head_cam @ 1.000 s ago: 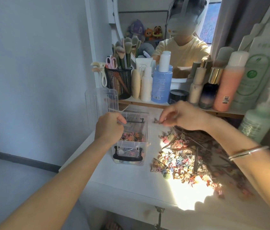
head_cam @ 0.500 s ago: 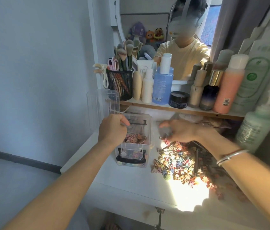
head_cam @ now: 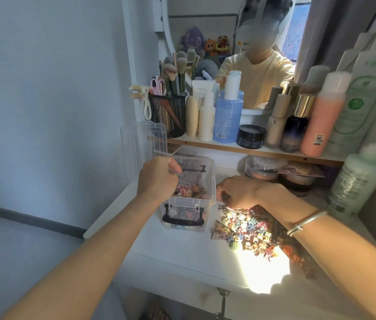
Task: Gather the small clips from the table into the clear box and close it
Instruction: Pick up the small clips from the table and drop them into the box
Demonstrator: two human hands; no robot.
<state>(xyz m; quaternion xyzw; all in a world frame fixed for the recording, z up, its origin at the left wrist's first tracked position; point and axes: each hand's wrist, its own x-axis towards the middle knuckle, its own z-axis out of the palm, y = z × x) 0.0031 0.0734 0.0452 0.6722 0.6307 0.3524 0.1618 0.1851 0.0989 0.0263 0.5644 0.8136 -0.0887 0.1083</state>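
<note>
A clear plastic box (head_cam: 202,203) with black latches stands open on the white table (head_cam: 182,250). Coloured small clips lie in its bottom. Its clear lid (head_cam: 144,144) stands upright behind its left side. My left hand (head_cam: 157,179) grips the box's left rim, fingers curled over the edge. A heap of small coloured clips (head_cam: 247,229) lies to the right of the box, partly in a sun patch. My right hand (head_cam: 240,191) is down on the heap's far left end, fingers curled and pinching clips.
A shelf (head_cam: 251,151) behind the table carries bottles, a black jar (head_cam: 250,136) and a mesh cup of brushes (head_cam: 169,114). A green pump bottle (head_cam: 357,179) stands at the right. Round jars (head_cam: 263,170) sit under the shelf. The table's left edge is beside the box.
My right hand has dropped from beside the box's far rim down onto the clip heap and curled onto clips. My left hand has stayed on the box rim.
</note>
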